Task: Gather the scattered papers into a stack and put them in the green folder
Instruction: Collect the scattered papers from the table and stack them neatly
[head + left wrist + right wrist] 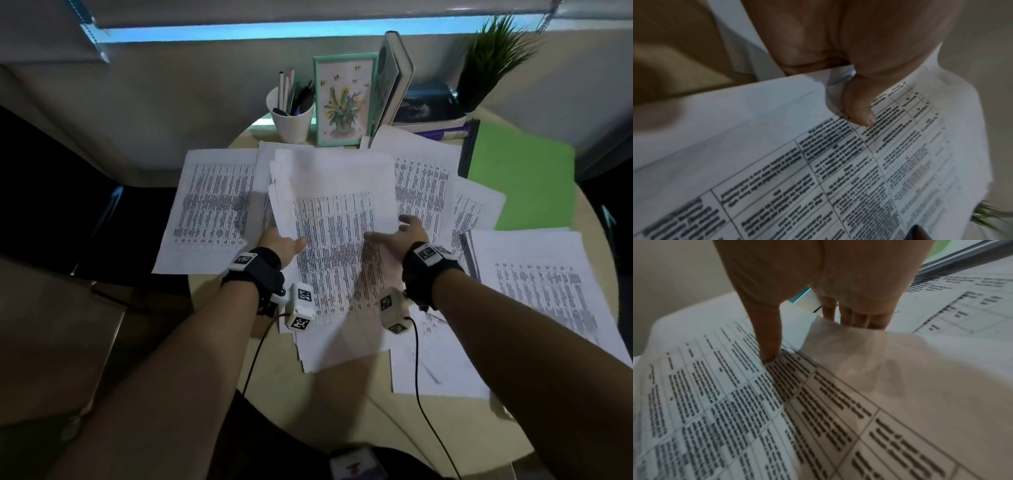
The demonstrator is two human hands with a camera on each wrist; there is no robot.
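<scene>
On a round beige table [219, 342] lie several printed sheets. A bundle of papers [335, 212] is lifted at the middle. My left hand [284, 245] grips the bundle's left edge, thumb [859, 110] on top of the printed table. My right hand [400, 236] pinches the right edge, its thumb [768, 337] pressing the top sheet and its fingers [859, 318] slipped behind it. The green folder [524, 178] lies at the back right, partly covered by sheets. Loose sheets remain at the left [212, 209], behind the bundle [421, 185] and in a pile at the right [548, 291].
At the back stand a white cup of pens [291, 116], a framed flower picture [344, 99], leaning and stacked books [397, 78] and a potted plant [493, 58]. Dark chairs [51, 192] flank the table. One sheet [438, 359] lies near the front edge.
</scene>
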